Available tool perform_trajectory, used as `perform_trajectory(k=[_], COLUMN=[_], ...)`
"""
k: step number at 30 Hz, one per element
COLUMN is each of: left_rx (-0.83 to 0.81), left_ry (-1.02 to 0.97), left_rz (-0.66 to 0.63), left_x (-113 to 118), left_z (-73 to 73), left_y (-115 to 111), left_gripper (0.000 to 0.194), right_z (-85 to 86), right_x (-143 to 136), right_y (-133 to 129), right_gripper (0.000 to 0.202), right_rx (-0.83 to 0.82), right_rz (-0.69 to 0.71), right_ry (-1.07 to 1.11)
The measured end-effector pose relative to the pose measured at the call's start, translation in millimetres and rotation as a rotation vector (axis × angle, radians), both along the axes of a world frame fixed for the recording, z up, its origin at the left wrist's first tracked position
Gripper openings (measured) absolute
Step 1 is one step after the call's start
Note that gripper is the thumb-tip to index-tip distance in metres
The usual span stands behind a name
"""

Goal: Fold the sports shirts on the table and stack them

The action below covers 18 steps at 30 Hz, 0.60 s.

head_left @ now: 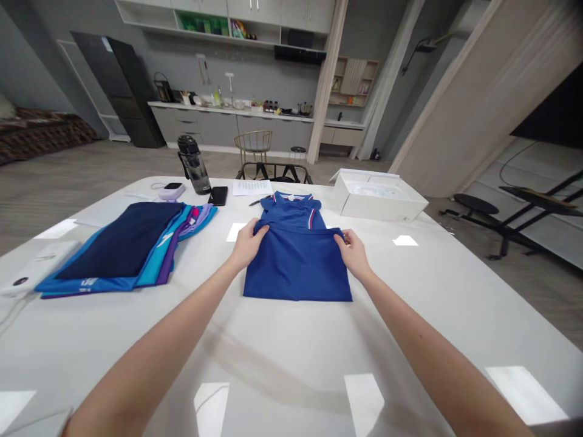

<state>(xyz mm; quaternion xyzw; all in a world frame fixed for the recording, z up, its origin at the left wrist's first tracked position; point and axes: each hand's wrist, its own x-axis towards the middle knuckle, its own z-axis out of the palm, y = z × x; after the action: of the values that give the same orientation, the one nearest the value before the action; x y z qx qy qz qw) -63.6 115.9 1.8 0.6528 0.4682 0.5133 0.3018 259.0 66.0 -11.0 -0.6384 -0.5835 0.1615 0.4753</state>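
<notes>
A blue polo shirt [298,267] lies on the white table, its lower part folded up over the body. The collar, with red and white trim, points away from me. My left hand [248,244] pinches the upper left corner of the folded part. At the upper right corner, my right hand [353,252] grips the same edge between thumb and fingers. Left of the shirt sits a stack of folded garments [122,243], dark navy on top, with blue, turquoise and purple ones below.
Around the far side of the table [291,352] are a water bottle [195,167], a phone [218,196], a lilac device [172,192], a paper sheet [252,187], a pen [257,201] and an open white box [378,197]. A white device [39,267] with a cable is at the left.
</notes>
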Motion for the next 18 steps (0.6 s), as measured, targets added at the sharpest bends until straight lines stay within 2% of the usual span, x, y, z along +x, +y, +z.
perform_trajectory(k=[3,5,9,11,13,15,18], left_rx=[0.066,-0.015,-0.573,-0.746,-0.754,-0.687,-0.548], left_ry=[-0.187,-0.321,-0.53,-0.596,-0.669,-0.725,-0.71], left_rz=[0.03,0.021,0.012,-0.034,-0.141,-0.249,-0.273], left_x=[4.1,9.7,17.7,17.6,16.5,17.3,25.1], left_z=[13.4,6.5,-27.5,-34.4,-26.5,-8.0,15.9], left_y=[32.9,61.1,104.3,117.4,131.9,153.4,198.4], left_gripper=[0.027,0.025,0.013,0.01,0.014,0.019,0.027], right_z=[16.9,14.5,-17.1,-28.1,-25.5,-10.5,14.0], right_x=[3.5,3.7,4.8,7.5,11.2,14.9,17.3], right_y=[34.1,64.6,115.3,129.4,141.1,157.2,197.1], right_gripper=[0.03,0.03,0.022,0.02,0.023,0.029,0.037], right_rx=[0.138,0.123,-0.136,-0.208,-0.156,-0.055,0.048], right_rz=[0.009,-0.02,-0.094,-0.091,-0.046,0.008,0.028], right_ry=[0.098,0.091,-0.036,-0.061,-0.019,0.054,0.117])
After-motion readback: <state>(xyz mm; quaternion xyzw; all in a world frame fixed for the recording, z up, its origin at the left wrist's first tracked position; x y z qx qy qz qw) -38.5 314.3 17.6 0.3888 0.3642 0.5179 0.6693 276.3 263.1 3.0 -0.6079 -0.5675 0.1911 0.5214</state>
